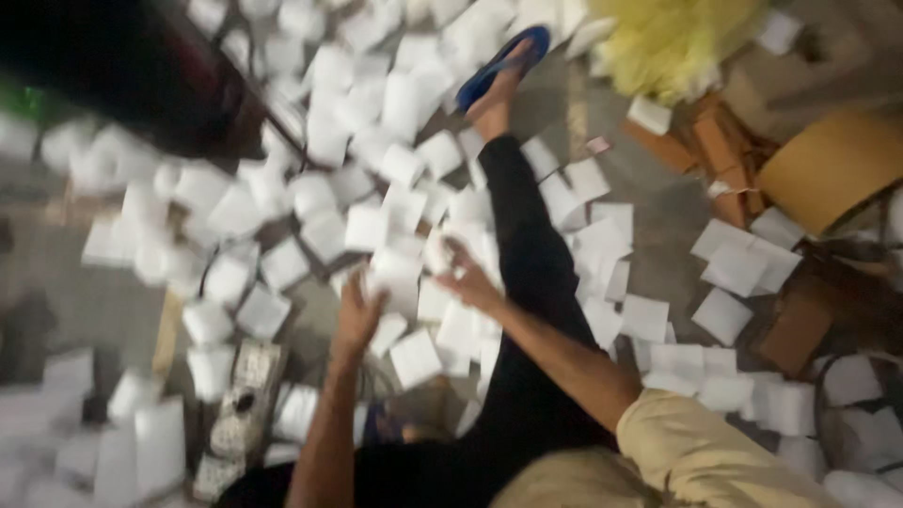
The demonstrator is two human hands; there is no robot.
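Left hand: the left hand point(357, 315) is reaching forward with fingers spread, touching a white foam square point(393, 273) at its fingertips; grip unclear through blur.
Right hand: the right hand point(467, 279) is hovering open, fingers splayed, holding nothing, just right of that square.
Floor: the floor point(658, 245) is carrying scattered white squares all around both hands.
Leg: a black trouser leg point(527, 254) is stretching beyond the right hand to a blue sandal point(503, 64).

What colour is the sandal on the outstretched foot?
The sandal is blue, worn at the end of a leg in black trousers. The head view shows it best.
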